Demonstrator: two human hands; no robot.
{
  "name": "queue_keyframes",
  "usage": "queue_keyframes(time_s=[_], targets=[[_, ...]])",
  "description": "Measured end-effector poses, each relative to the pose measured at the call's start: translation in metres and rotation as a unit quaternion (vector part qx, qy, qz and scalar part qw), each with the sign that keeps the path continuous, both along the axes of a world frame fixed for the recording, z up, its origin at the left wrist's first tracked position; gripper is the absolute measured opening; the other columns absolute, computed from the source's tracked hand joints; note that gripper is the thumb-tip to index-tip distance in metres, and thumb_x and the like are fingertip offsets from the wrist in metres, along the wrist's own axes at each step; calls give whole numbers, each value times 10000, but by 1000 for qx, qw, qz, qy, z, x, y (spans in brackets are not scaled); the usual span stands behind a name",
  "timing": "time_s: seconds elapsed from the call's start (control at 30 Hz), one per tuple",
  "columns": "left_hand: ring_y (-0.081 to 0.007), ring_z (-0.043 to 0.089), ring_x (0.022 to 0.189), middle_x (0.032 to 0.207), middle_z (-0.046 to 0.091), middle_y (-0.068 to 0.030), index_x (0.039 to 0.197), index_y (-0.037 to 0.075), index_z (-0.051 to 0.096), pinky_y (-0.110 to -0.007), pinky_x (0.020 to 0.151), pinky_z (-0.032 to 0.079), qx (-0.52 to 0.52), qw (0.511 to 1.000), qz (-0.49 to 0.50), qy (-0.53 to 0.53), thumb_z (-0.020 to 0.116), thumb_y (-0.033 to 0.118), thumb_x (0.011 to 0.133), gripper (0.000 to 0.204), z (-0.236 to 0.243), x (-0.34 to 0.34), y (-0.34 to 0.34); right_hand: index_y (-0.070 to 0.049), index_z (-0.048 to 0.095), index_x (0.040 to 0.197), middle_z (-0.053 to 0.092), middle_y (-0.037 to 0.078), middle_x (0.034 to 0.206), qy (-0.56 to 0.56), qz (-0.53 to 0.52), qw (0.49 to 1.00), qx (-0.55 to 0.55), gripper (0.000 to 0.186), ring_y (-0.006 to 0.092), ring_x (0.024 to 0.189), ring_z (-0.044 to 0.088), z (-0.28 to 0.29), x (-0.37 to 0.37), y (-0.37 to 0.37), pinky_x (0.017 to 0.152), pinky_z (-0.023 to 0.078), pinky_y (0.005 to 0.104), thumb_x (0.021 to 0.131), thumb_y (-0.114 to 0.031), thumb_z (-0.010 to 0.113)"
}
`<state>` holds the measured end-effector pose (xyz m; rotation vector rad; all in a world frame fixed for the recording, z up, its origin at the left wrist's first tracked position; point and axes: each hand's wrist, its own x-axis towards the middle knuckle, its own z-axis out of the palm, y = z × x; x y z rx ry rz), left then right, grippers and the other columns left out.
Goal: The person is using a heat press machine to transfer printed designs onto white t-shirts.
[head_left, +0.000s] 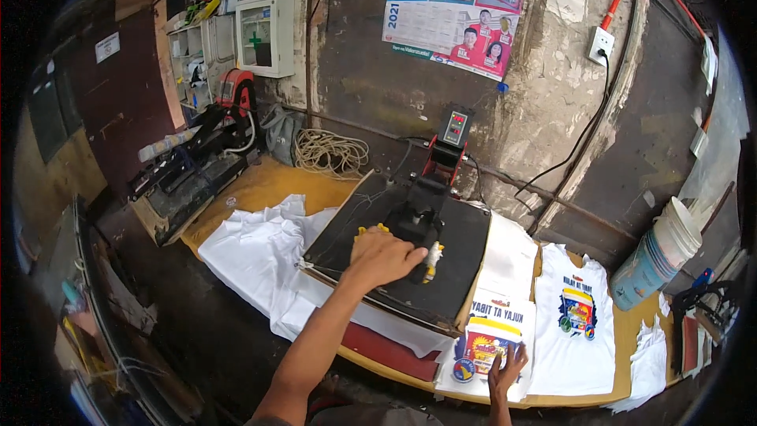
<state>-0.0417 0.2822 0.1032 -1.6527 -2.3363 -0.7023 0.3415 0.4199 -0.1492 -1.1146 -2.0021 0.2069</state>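
A heat press with a broad black top plate (347, 229) stands at the middle of the table. My left hand (386, 256) is closed round its handle (433, 260), which is wrapped in something yellow and white. White cloth sticks out from under the front of the plate. To the right of the press lies a stack of white transfer sheets (497, 308) with a mirrored colourful print. My right hand (505, 372) is at the stack's near edge, fingers apart. Whether it touches the top sheet is hard to tell. A white shirt (579, 355) bearing the same print lies flat beside the stack.
White cloth (256, 248) is heaped left of the press and hangs over the table edge. Behind it are coiled rope (331, 151) and a second press (197, 158). Stacked buckets (654, 256) stand at the right. A black cord (579, 138) runs up to a wall socket (602, 45).
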Motion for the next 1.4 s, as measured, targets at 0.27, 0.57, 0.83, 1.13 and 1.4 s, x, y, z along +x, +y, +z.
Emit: queue_keyframes(time_s=[0.27, 0.57, 0.83, 1.13, 1.4], targets=[[-309, 411, 1302, 1292, 552, -153, 1291, 125, 548, -486, 1017, 339, 55, 990, -127, 23, 352, 520, 953, 556, -10, -24, -8, -3, 615, 1110, 535, 189, 1145, -39, 145, 968, 199, 356, 387, 1109, 450, 213, -212, -83, 935, 366, 511, 774, -117, 639], [-333, 447, 1255, 1378, 467, -146, 1352, 148, 475, -458, 1034, 328, 40, 950, -283, -126, 482, 478, 909, 552, -1, -50, -18, -91, 652, 1041, 621, 139, 1005, -197, 120, 945, 230, 441, 312, 970, 587, 229, -319, -109, 906, 435, 505, 666, -305, 738], [-316, 609, 1039, 1211, 600, -120, 1248, 110, 576, -442, 873, 459, 94, 948, -269, -140, 572, 409, 862, 488, -10, -47, -16, -121, 642, 1012, 633, 74, 1040, -205, 74, 965, 147, 378, 259, 1038, 569, 209, -321, -107, 889, 420, 434, 696, -322, 695], [-331, 612, 1045, 1199, 610, -149, 1217, 70, 584, -457, 903, 451, 81, 933, -304, -176, 597, 417, 857, 501, -10, -51, -18, -99, 646, 987, 639, 95, 985, -163, 38, 958, 232, 359, 283, 988, 576, 207, -327, -111, 884, 414, 434, 713, -332, 661], [-332, 635, 944, 1061, 644, -148, 1168, 72, 614, -458, 820, 474, 76, 938, -299, -156, 603, 402, 852, 457, -6, -50, -21, -90, 638, 940, 625, 88, 923, -158, 45, 962, 220, 315, 274, 930, 572, 208, -329, -113, 835, 418, 435, 734, -327, 649]])
